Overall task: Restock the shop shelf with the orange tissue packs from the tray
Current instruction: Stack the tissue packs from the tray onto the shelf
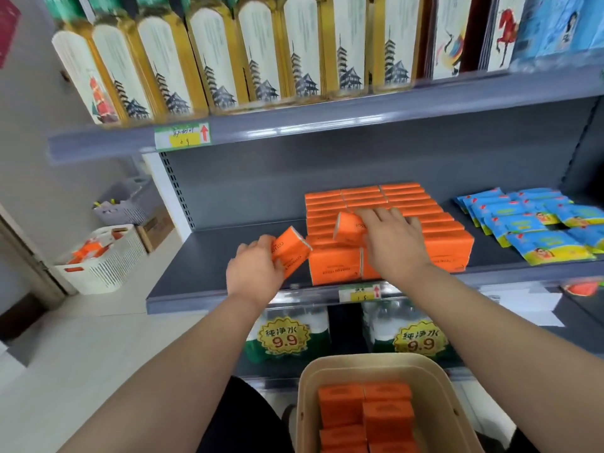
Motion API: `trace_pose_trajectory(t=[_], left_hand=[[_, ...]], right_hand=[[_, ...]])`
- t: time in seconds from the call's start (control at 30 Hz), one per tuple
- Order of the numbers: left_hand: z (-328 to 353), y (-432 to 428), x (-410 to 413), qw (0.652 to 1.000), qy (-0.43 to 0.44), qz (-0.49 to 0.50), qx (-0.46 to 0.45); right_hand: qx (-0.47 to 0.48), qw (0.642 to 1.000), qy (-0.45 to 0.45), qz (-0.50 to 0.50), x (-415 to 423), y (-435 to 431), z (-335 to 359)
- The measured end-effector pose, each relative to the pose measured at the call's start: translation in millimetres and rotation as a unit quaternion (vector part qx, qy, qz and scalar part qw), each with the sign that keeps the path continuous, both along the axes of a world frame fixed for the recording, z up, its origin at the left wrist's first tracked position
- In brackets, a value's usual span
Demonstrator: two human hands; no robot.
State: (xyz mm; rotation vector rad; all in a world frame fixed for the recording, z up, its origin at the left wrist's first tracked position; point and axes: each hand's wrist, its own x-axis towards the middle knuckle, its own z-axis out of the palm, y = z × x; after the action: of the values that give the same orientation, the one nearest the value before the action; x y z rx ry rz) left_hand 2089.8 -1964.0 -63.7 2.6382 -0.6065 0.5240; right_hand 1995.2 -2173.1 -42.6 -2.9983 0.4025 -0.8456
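- One tilted orange tissue pack (289, 251) is gripped by the left hand (253, 273), just left of the orange stack (385, 223) on the grey shelf (202, 273).
- A second pack (349, 227) is pinched by the right hand (394, 243) over the stack's near rows.
- More orange packs (364, 416) lie in the beige tray (307, 403), near and below.
- Blue packets (536, 223) lie to the right.

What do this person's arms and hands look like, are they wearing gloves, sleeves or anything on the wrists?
Both are bare. The left hand and the right hand have no gloves, and no rings show on them. The forearms are uncovered all the way down to the edge of the picture, so no sleeve shows. No watch, bracelet or band sits on either wrist.
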Motion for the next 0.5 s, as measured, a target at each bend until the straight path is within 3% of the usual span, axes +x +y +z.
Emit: trace_pose_trajectory(t=[0.33,0.5], left_hand=[[-9,-25,117,0.984,0.077,0.093,0.132],[-16,-53,173,0.976,0.09,0.106,0.17]], right_hand=[[-0.037,0.999,0.035,0.009,115,-33,14],[-0.036,0.994,0.099,0.034,155,-60,5]])
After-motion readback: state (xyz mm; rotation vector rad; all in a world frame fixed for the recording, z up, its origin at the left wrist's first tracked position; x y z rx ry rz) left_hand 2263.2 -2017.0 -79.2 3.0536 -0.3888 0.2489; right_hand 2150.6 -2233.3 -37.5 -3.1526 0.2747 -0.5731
